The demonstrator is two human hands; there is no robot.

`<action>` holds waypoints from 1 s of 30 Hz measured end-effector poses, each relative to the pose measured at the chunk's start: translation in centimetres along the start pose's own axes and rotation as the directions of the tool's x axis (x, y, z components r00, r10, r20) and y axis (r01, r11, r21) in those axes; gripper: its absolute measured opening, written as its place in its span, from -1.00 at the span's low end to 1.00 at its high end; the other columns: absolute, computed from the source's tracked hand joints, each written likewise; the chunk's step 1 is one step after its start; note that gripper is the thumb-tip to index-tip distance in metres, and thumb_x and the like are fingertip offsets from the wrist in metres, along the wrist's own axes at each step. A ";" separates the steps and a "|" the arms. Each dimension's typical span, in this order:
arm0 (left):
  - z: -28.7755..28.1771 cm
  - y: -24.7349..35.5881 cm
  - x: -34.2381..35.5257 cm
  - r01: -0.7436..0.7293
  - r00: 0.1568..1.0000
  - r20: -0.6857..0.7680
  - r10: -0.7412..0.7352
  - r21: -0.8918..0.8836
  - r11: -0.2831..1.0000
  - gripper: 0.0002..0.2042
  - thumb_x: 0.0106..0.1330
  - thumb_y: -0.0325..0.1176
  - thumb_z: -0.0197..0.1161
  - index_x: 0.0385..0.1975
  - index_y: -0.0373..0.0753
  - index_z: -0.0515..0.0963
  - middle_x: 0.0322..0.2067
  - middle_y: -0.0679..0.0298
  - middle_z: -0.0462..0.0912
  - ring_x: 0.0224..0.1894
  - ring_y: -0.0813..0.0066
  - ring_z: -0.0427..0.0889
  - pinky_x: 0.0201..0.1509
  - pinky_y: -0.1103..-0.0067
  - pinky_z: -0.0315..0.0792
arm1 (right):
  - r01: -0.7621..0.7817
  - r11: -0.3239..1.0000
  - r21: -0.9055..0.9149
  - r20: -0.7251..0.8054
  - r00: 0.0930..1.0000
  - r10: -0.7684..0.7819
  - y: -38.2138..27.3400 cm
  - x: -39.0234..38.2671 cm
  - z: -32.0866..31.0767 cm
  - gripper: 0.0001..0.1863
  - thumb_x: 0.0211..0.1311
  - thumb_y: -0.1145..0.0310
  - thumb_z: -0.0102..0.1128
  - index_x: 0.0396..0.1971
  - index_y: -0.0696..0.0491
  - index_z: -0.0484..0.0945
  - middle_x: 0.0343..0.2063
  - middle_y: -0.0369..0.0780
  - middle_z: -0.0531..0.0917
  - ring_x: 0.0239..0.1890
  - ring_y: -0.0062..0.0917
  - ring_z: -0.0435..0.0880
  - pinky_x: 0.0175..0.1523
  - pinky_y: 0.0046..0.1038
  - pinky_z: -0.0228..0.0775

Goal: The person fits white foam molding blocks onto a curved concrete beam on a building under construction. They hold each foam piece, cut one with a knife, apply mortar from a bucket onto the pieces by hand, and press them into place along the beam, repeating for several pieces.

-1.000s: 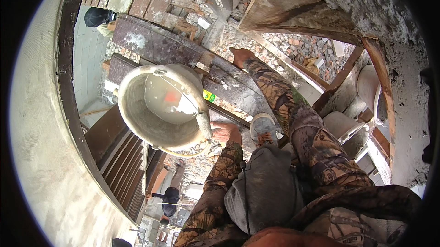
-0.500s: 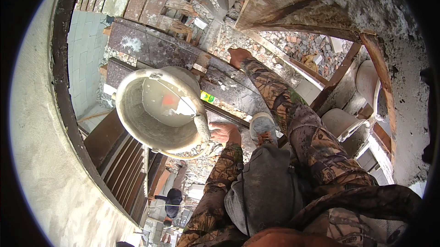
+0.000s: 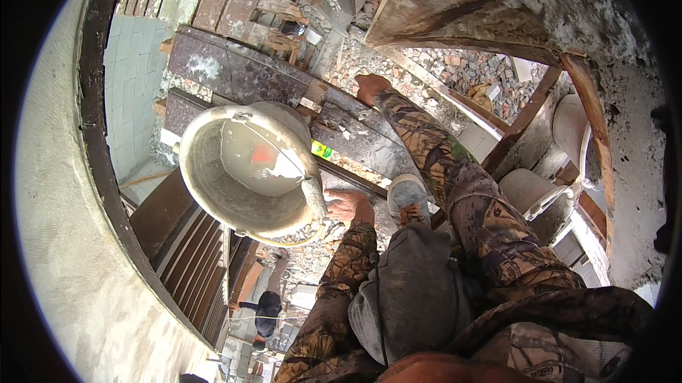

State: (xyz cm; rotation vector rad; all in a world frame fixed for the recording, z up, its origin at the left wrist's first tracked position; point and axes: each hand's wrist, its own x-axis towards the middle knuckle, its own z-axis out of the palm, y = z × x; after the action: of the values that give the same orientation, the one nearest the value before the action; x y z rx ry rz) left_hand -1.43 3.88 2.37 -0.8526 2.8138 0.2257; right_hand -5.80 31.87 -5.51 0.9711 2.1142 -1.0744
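Observation:
A large, cement-stained bucket (image 3: 202,166) stands left of centre on the planks, with cloudy grey liquid (image 3: 249,156) and a reddish patch inside. Its wire handle with a pale grip (image 3: 312,197) lies against the rim on my side. Close beside that grip is my left hand (image 3: 346,205), fingers stretched out toward the bucket; whether they touch it I cannot tell. Farther off, my right hand (image 3: 371,88) rests by the edge of a dark plank (image 3: 238,70). Its fingers look curled, and whatever they hold is hidden.
My shoe (image 3: 407,198) stands on a plank. Two more stained buckets (image 3: 529,195) sit at the right, below a rough concrete edge (image 3: 629,184). Far below are rubble (image 3: 472,74), slatted boards (image 3: 195,269) and another person (image 3: 268,312). A pale wall (image 3: 64,241) curves along the left.
My right hand has shifted very slightly. A small dark shape now shows beside the white block near the bricks at the back. The bucket and my left hand stay put.

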 end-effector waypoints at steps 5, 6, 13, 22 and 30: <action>-0.3 0.5 -0.3 -0.035 0.998 -0.055 0.034 -0.027 0.999 -0.13 0.52 0.28 -0.39 0.31 -0.62 0.16 0.25 -0.38 0.27 0.29 -0.26 0.31 0.37 0.04 0.19 | -0.018 0.999 0.028 -0.004 1.000 0.018 -0.2 -0.3 -0.1 -0.55 0.15 0.28 0.11 0.05 0.11 0.56 -0.05 0.07 0.69 0.07 -0.05 0.66 0.16 -0.10 0.50; -0.3 0.6 -0.5 -0.053 0.996 -0.068 0.051 -0.031 0.998 -0.13 0.52 0.28 -0.39 0.30 -0.62 0.18 0.22 -0.38 0.29 0.28 -0.26 0.32 0.36 0.04 0.20 | -0.033 0.999 0.021 0.015 0.999 0.033 -0.2 -0.3 -0.1 -0.55 0.15 0.28 0.11 0.05 0.11 0.56 -0.05 0.07 0.69 0.07 -0.06 0.67 0.16 -0.10 0.50; -0.7 1.0 -0.8 -0.039 0.997 -0.070 0.036 -0.037 0.999 -0.11 0.50 0.30 -0.38 0.23 -0.63 0.27 0.12 -0.37 0.37 0.23 -0.26 0.37 0.30 0.03 0.24 | -0.013 1.000 -0.008 0.029 0.999 0.013 0.0 0.2 0.1 -0.55 0.14 0.29 0.10 0.05 0.11 0.56 -0.05 0.05 0.70 0.06 -0.07 0.67 0.14 -0.11 0.51; -0.9 1.0 -1.0 -0.030 0.998 -0.053 0.029 -0.020 0.999 -0.11 0.50 0.31 -0.40 0.26 -0.61 0.25 0.14 -0.36 0.37 0.23 -0.27 0.37 0.28 -0.01 0.26 | -0.052 0.998 -0.032 0.079 0.995 0.055 0.5 0.7 -1.3 -0.54 0.20 0.35 0.04 0.09 0.16 0.54 0.04 0.07 0.66 0.13 -0.09 0.64 0.20 -0.13 0.50; -1.1 1.2 -0.8 -0.011 1.000 -0.012 0.011 -0.001 1.000 -0.10 0.51 0.30 -0.42 0.23 -0.66 0.29 0.13 -0.43 0.37 0.21 -0.31 0.37 0.25 0.00 0.28 | -0.022 0.999 0.045 -0.045 0.999 0.024 0.5 0.9 -1.7 -0.57 0.21 0.36 0.05 0.06 0.18 0.58 0.03 0.07 0.66 0.14 -0.08 0.63 0.20 -0.14 0.50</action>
State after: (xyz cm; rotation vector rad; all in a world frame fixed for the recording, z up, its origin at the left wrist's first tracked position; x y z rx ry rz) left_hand -1.61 5.12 3.70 -0.8418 2.8300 0.2248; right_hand -6.20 33.82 -5.48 1.0478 2.1190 -1.1017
